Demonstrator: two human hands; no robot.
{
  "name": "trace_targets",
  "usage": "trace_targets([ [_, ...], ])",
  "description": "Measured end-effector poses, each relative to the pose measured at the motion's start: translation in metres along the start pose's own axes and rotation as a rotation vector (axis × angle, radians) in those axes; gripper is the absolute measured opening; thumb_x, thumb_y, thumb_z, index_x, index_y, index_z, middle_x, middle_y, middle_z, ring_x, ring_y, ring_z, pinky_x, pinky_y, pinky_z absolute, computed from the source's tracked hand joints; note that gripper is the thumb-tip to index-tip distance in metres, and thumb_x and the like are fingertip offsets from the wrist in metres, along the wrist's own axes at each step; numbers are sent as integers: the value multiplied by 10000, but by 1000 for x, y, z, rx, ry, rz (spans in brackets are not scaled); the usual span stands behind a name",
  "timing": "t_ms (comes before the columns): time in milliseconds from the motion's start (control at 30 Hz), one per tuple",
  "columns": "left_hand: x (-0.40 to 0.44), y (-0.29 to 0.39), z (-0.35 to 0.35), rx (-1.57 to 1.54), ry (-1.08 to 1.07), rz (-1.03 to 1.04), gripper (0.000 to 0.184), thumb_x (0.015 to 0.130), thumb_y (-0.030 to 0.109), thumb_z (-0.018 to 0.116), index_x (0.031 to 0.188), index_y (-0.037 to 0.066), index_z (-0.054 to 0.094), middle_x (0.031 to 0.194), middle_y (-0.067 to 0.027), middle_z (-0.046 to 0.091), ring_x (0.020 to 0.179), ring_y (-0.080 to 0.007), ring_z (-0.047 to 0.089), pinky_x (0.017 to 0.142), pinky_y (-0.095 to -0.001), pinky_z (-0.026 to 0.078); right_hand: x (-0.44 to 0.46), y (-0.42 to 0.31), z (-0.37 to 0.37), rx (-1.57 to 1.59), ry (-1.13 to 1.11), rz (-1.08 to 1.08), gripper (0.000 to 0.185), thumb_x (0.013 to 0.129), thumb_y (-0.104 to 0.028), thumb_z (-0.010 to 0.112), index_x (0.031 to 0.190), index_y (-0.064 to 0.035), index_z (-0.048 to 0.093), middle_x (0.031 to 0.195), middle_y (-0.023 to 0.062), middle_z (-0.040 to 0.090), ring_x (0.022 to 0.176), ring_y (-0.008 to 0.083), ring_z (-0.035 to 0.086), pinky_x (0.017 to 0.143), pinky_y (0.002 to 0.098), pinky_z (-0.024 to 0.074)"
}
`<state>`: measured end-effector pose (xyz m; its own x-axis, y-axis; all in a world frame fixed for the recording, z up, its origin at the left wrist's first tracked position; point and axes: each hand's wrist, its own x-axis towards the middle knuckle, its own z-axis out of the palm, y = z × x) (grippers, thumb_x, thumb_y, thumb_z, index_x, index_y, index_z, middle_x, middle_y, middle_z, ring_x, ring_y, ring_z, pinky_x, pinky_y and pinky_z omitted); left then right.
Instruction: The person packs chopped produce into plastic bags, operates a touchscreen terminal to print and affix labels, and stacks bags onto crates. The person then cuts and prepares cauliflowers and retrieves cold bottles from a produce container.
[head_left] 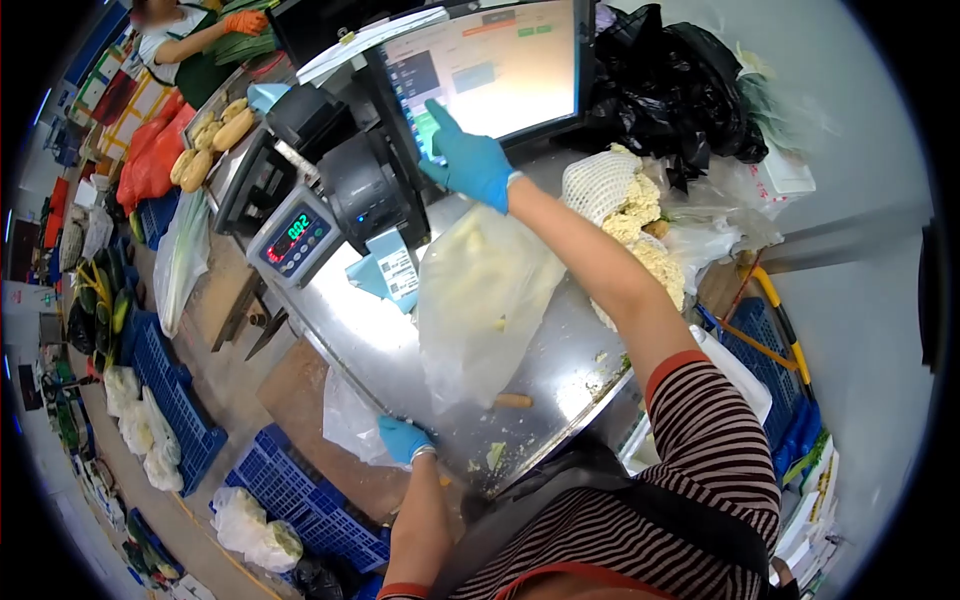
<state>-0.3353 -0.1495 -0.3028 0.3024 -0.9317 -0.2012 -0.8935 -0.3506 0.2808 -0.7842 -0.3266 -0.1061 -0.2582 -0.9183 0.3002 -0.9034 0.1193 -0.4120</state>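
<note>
My right hand (470, 162), in a blue glove, reaches up to a lit touchscreen monitor (500, 75). Its index finger is stretched out at the screen's left side and it holds nothing. Low at the table's left edge, my left hand (403, 438), gloved in blue too, is closed on a clear plastic bag (352, 420) that hangs over the edge. Between the hands, a translucent bag with pale contents (485, 290) lies on the metal table (400, 365). Printed labels (400, 275) on blue backing stick out of a black label printer (370, 190).
A scale display (295, 238) reads 0.02. Cauliflower in white netting (630, 220) and black plastic bags (680, 90) sit at the right. Blue crates (290, 490) stand on the floor at left. Another person's orange-gloved hand (245, 22) is at the upper left.
</note>
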Motion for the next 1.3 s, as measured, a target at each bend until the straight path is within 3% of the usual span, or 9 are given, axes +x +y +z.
trace_targets([
  [100,0,1,0,-24,-44,-36,355,1007,297,331,1094,14,528,1043,-198,628,870,-403,601,733,-472,481,-26,0,-14,-5,-100,2,351,834,-367,664,880,-25,603,1425,198,421,729,364,663,680,443,547],
  [133,2,-1,1,-59,-48,-60,372,1009,306,326,1102,9,530,1046,-202,627,872,-406,599,739,-472,479,-33,3,-16,24,-108,39,286,837,-307,677,760,-48,583,1522,142,301,705,345,657,664,404,535],
  [367,-3,17,-15,-245,-40,-156,505,1015,399,293,989,-9,590,957,-220,644,853,-423,589,774,-478,458,-45,49,-19,41,-53,135,281,828,-317,689,794,-59,586,1518,158,303,763,333,660,712,399,531],
  [467,-4,8,-3,-19,37,-29,576,1016,440,265,920,-14,606,915,-220,651,846,-421,586,779,-483,452,-30,57,-26,26,2,132,271,822,-300,691,835,-54,579,1536,147,281,778,329,660,723,392,533],
  [667,-2,-2,4,128,60,110,404,1010,350,339,1025,7,552,968,-196,639,838,-396,603,742,-481,476,1,78,-20,-7,13,118,276,834,-308,677,883,-61,566,1549,122,270,801,332,661,758,397,528],
  [767,2,3,2,-123,-24,-125,376,1004,334,359,1037,6,540,971,-194,633,842,-395,602,736,-477,475,-14,61,-31,58,33,157,269,837,-316,674,873,-66,580,1545,122,280,825,332,663,774,396,523],
  [867,1,-6,8,-70,10,-22,446,1012,362,308,1014,-8,558,957,-198,635,850,-400,594,748,-477,466,-25,64,-28,34,-24,154,293,847,-336,658,888,-54,592,1547,142,262,786,322,676,730,391,540],
  [967,-2,17,-15,-265,-110,-167,364,1001,300,339,1056,-5,531,985,-193,627,856,-394,594,735,-470,469,-24,73,-32,30,1,182,287,843,-342,662,882,-65,593,1549,150,256,777,331,678,725,393,539],
  [1300,0,-4,6,39,3,48,257,974,230,401,1051,13,515,978,-181,623,842,-383,599,712,-466,473,7,106,-48,-61,197,227,303,812,-381,689,851,-99,585,1543,124,289,747,326,672,713,386,542],
])
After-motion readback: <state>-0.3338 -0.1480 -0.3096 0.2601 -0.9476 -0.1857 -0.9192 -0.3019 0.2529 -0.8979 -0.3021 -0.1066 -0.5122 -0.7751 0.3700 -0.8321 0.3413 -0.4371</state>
